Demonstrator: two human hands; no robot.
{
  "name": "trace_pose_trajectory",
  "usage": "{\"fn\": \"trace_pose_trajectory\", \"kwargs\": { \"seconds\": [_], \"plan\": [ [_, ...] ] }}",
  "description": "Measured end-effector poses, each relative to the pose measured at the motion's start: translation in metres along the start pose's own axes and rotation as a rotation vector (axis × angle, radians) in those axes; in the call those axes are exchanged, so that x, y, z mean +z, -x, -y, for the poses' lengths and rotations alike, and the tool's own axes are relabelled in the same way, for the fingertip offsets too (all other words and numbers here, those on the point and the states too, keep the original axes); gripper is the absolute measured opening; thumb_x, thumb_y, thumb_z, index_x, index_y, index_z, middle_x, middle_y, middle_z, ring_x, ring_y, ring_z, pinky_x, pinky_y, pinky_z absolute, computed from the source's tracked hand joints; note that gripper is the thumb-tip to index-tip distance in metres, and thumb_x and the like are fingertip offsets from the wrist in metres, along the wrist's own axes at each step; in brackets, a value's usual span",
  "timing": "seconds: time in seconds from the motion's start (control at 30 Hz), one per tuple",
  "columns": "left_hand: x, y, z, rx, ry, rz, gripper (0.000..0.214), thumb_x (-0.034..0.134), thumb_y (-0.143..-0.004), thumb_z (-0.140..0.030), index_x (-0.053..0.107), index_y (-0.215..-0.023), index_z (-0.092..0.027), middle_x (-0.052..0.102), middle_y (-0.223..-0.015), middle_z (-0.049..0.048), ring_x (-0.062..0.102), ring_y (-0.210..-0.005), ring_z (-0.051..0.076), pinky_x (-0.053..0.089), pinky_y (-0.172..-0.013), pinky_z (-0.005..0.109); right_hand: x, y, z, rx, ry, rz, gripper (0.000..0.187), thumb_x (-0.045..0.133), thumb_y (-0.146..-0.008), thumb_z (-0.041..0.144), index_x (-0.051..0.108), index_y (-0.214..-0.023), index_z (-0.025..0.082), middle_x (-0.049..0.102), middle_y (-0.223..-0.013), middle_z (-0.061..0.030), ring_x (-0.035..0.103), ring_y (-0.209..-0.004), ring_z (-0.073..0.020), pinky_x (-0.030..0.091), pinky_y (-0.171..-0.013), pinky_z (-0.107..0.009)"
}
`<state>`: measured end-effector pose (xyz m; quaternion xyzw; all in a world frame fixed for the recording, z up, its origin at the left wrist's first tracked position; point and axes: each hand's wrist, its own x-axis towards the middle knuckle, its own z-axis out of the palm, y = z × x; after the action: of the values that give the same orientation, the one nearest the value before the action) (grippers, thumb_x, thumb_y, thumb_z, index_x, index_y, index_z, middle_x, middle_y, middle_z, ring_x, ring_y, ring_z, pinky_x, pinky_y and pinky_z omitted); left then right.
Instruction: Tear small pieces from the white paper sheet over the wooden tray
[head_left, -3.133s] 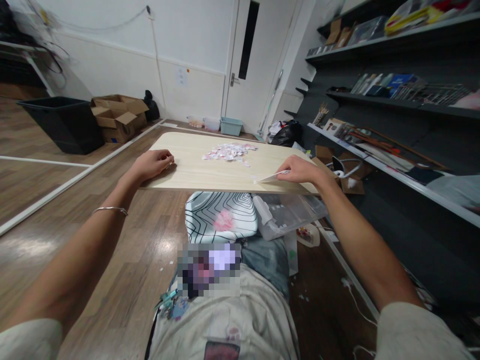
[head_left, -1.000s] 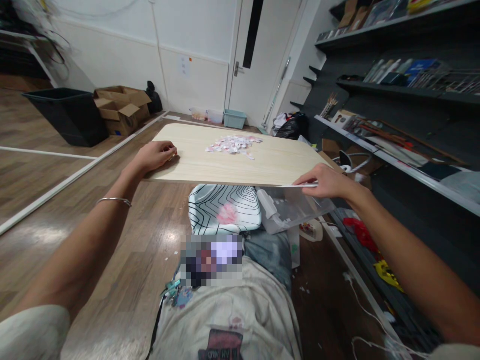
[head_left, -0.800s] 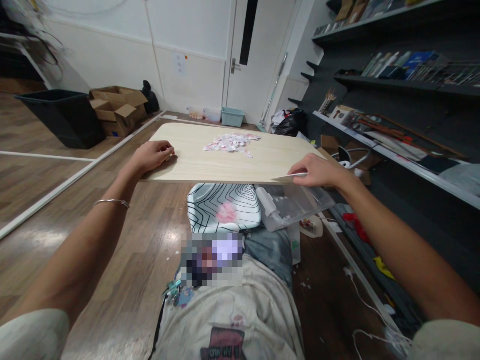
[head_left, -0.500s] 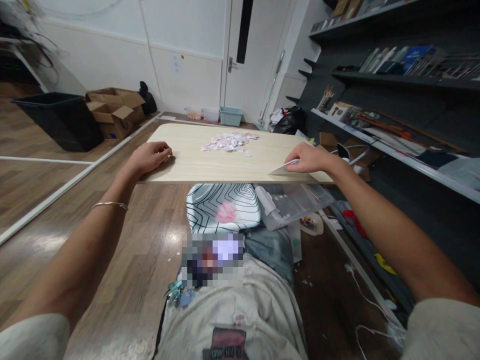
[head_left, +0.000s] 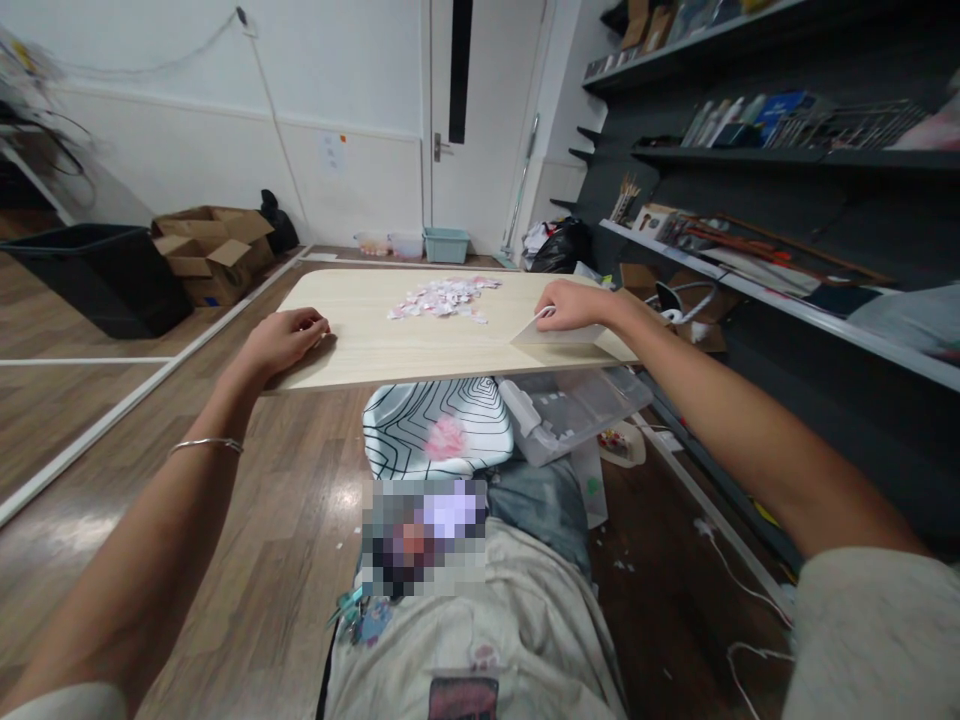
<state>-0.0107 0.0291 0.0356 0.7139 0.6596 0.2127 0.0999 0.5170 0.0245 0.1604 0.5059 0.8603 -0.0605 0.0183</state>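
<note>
A pale wooden board [head_left: 420, 352] spans the view above my legs. My left hand [head_left: 289, 342] rests at its left end, fingers loosely curled and slightly apart, with nothing visible in them. Over the board's right half, my right hand [head_left: 571, 305] pinches a white card [head_left: 574, 336]. The card is tilted, its lower edge at or close to the wood; I cannot tell whether they touch. A loose pile of small white and pinkish paper pieces [head_left: 446, 297] lies toward the board's far side, left of the card.
Below the board are a patterned cushion-like item [head_left: 420, 440] and a clear plastic case [head_left: 574, 415]. A black bin [head_left: 97, 280] and cardboard boxes [head_left: 214, 255] stand on the left. Loaded shelves [head_left: 772, 150] line the right. Paper scraps lie on the floor.
My right hand has lifted slightly, and more of the card shows beneath it. The camera view has shifted a little. My left hand keeps its place on the board; the pile looks unchanged.
</note>
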Motion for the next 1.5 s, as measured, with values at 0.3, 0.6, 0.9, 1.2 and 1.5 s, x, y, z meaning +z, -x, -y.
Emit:
{"fn": "trace_pose_trajectory", "kwargs": {
  "seconds": [0.3, 0.6, 0.9, 1.2, 1.5],
  "plan": [
    [0.000, 0.002, -0.002, -0.025, 0.027, 0.015, 0.058, 0.056, -0.108, -0.057, 0.090, -0.123, -0.013, 0.089, -0.103, 0.0138, 0.073, -0.090, 0.029, 0.050, -0.081, 0.037, -0.008, -0.020, 0.014, 0.148, 0.086, -0.047, 0.035, 0.082, -0.084, 0.024, 0.054, -0.064, 0.026, 0.042, -0.067, 0.0027, 0.048, -0.077, -0.0197, 0.034, -0.077, -0.037],
    [0.003, 0.000, 0.001, -0.023, 0.025, 0.001, 0.057, 0.056, -0.105, -0.058, 0.090, -0.121, -0.015, 0.090, -0.104, 0.0132, 0.072, -0.090, 0.030, 0.050, -0.084, 0.038, -0.013, -0.021, 0.017, 0.187, 0.024, -0.032, 0.035, 0.083, -0.084, 0.023, 0.054, -0.065, 0.026, 0.050, -0.064, 0.0015, 0.055, -0.073, -0.0199, 0.037, -0.071, -0.035],
    [-0.002, 0.002, -0.004, -0.019, 0.003, 0.011, 0.057, 0.056, -0.106, -0.057, 0.091, -0.124, -0.015, 0.091, -0.106, 0.0133, 0.074, -0.093, 0.030, 0.051, -0.086, 0.038, -0.021, -0.029, 0.023, 0.246, -0.001, -0.018, 0.028, 0.088, -0.085, 0.019, 0.063, -0.074, 0.024, 0.063, -0.070, -0.0019, 0.069, -0.075, -0.0230, 0.049, -0.071, -0.032],
    [-0.001, 0.003, -0.004, -0.019, 0.056, 0.007, 0.052, 0.057, -0.105, -0.057, 0.090, -0.116, -0.018, 0.090, -0.101, 0.0138, 0.077, -0.094, 0.033, 0.054, -0.084, 0.039, -0.021, -0.038, 0.016, 0.232, 0.027, -0.006, 0.022, 0.092, -0.090, 0.030, 0.082, -0.104, 0.015, 0.075, -0.082, -0.0069, 0.075, -0.081, -0.0271, 0.058, -0.071, -0.034],
    [-0.001, 0.000, 0.000, 0.009, -0.011, 0.020, 0.055, 0.056, -0.108, -0.058, 0.091, -0.119, -0.018, 0.092, -0.108, 0.0150, 0.078, -0.100, 0.033, 0.054, -0.089, 0.040, -0.020, -0.047, 0.006, 0.206, 0.091, -0.070, 0.040, 0.095, -0.090, 0.043, 0.085, -0.115, 0.014, 0.082, -0.091, -0.0115, 0.078, -0.088, -0.0295, 0.054, -0.074, -0.034]
  ]
}}
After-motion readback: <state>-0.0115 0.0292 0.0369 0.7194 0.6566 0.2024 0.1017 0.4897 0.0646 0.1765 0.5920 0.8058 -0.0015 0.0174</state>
